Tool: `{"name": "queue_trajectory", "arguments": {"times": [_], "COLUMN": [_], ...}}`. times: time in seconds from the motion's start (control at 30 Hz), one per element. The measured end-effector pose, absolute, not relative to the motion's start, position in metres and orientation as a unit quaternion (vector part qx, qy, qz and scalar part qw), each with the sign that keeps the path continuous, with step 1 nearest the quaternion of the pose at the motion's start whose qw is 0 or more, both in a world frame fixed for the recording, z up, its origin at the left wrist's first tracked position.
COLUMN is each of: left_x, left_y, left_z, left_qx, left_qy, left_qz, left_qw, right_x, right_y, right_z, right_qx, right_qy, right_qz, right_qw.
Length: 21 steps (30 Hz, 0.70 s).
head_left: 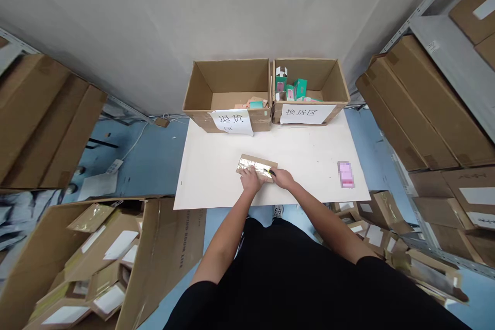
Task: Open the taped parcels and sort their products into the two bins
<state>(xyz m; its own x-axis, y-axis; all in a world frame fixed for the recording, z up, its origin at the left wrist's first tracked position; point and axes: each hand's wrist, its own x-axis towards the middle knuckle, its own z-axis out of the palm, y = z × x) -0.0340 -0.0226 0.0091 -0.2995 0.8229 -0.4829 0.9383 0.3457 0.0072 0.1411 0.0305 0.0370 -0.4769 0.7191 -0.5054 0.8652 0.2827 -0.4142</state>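
A small cardboard box [250, 161] with shiny tape along its top lies slightly askew on the white table [209, 175]. My left hand [251, 180] holds it down from the near side, its fingers on the taped face. In my right hand [283, 178], closed at the box's right end, is a utility knife [268, 170] with a dark and yellow-green body. The knife's tip points left over the tape; whether the blade cuts into it is too small to tell.
Two labelled open cartons, a left carton [201, 119] and a right carton [330, 112], stand at the table's back with small packages inside. A pixelated pink item [346, 174] lies right. A large carton [133, 273] of parcels stands lower left. Parcels [375, 234] lie lower right; boxed shelves flank both sides.
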Motion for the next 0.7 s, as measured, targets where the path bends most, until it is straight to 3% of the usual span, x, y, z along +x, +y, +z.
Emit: {"name": "queue_trajectory", "arguments": {"times": [0.13, 0.7], "left_x": [-0.034, -0.029], "left_y": [-0.027, -0.029], "left_z": [0.008, 0.01], "left_qx": [0.554, 0.536], "left_qy": [0.798, 0.808], "left_qz": [-0.13, -0.125], "left_qw": [0.198, 0.21], "right_x": [0.119, 0.132], "right_y": [0.045, 0.054], "right_z": [0.037, 0.037], "right_qx": [0.467, 0.424], "right_qy": [0.815, 0.841], "right_qz": [-0.302, -0.246], "right_qw": [0.161, 0.23]}}
